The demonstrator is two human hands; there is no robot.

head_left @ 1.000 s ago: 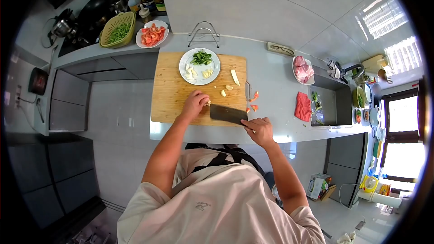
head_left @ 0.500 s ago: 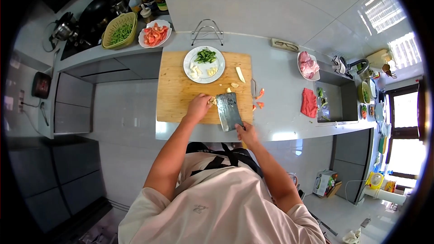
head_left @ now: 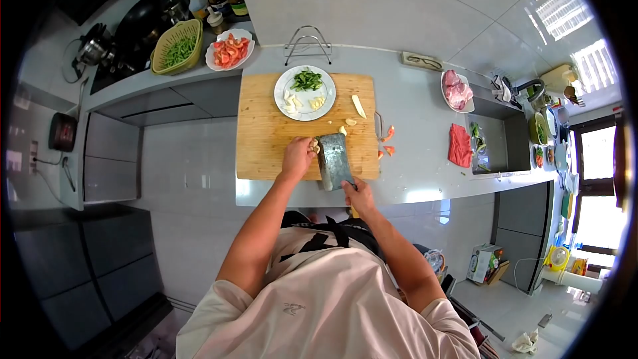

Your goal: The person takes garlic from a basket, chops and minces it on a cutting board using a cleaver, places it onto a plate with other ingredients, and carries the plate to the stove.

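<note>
Over the wooden cutting board, my right hand is wrapped round the handle of a cleaver, its broad dark blade pointing away from me. My left hand pinches a small knobbly tan piece, apparently ginger, right beside the blade's left edge. Beyond the hands, a white plate bears chopped greens and small heaps of pale and yellowish slices. Near the blade's tip lie small pale yellow pieces, and a pale strip rests farther back.
Tomato scraps lie right of the board. Farther right are a red cloth, a bowl of raw meat and the sink. At the back left stand a plate of cut tomatoes, a basket of green beans and a wire rack.
The whole view has shifted slightly, with the counter sitting a little farther right. Both hands keep their holds, and the cleaver stays beside the left hand.
</note>
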